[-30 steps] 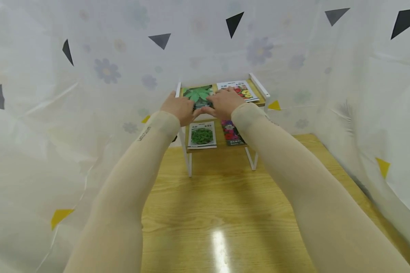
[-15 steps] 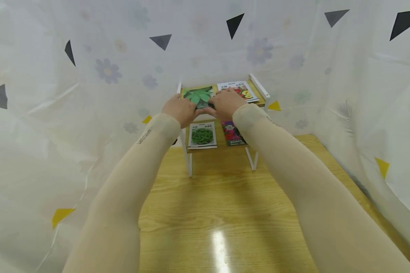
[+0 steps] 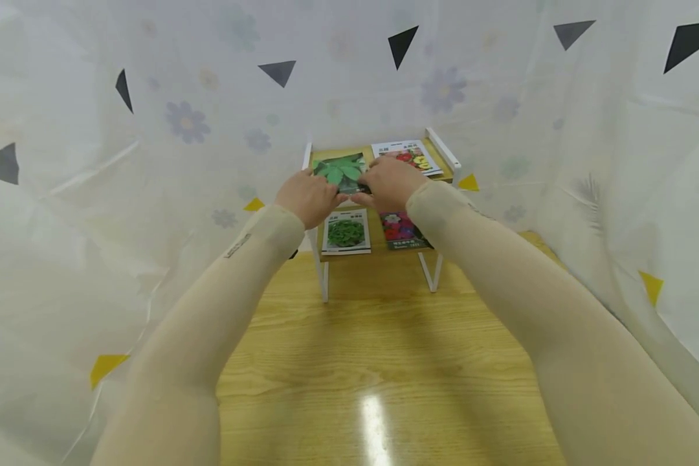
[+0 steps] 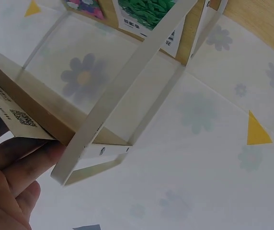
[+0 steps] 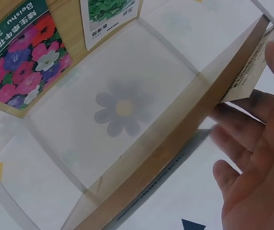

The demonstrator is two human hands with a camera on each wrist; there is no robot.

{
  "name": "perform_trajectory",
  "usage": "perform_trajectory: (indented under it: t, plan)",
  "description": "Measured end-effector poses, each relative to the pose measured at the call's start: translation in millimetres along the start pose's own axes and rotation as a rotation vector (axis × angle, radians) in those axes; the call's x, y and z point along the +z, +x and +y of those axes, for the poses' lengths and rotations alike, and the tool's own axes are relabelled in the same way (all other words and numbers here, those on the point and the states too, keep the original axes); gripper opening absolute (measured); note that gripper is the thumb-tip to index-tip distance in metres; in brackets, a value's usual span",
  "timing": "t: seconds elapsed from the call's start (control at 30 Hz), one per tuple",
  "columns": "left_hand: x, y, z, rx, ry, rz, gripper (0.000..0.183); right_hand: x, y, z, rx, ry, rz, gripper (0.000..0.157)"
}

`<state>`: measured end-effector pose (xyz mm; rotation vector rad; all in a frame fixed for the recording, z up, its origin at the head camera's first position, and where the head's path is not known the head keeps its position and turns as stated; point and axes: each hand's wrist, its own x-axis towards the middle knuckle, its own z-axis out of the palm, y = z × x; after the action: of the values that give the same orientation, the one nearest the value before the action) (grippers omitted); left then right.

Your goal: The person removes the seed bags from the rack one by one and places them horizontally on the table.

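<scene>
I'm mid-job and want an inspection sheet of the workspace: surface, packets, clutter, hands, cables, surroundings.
Surface: wood-grain table with a streak of glare; a two-tier shelf stands on it.
Packet in hand: green-leaf packet, upper tier, near edge overhanging the front.
Other packets: red-and-yellow flower packet, upper right; leafy-herb packet, lower left; mixed-flower packet, lower right.
Clutter: nothing seen.
Left hand: grips the green-leaf packet's near edge, left side.
Right hand: grips the same edge, right side.
Cables: nothing seen.
Surroundings: pale sheeting printed with flowers and triangles.
</scene>
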<state>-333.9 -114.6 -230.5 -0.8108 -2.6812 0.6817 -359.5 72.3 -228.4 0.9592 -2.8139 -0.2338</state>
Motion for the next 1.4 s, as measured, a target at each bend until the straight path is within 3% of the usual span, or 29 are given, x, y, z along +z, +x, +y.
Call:
perform_trajectory:
  t: [0.2,0.47,0.63,0.83,1.07,1.2,1.4]
  plan:
    - [3.1,-8.3,2.7,0.022,0.026,0.084,0.047,-1.9,-7.6,-6.3,-0.027,-0.024,-0.009,0.058]
    - [10.2,-22.6,9.2,-0.004,0.005,0.208,0.041,-0.6,-21.3,-14.6,-0.052,-0.060,0.055,0.054]
    - [15.0,-31.9,16.8,-0.029,0.030,0.287,0.045,8.5,-31.5,-17.8,-0.090,-0.025,0.105,0.053]
    - [22.5,-37.1,24.5,0.003,-0.021,0.362,0.046,22.5,-43.5,-19.8,-0.106,0.045,0.196,0.053]
    - [42.8,-41.8,30.2,-0.019,-0.156,0.520,0.044,37.4,-50.6,-26.2,-0.098,0.213,0.367,0.054]
    - [57.7,-45.0,36.7,-0.071,-0.327,0.625,0.039,49.2,-51.9,-31.4,-0.040,0.345,0.440,0.055]
    - [74.7,-41.6,50.5,-0.201,-0.590,0.755,0.026,70.3,-48.4,-36.2,0.052,0.499,0.640,0.047]
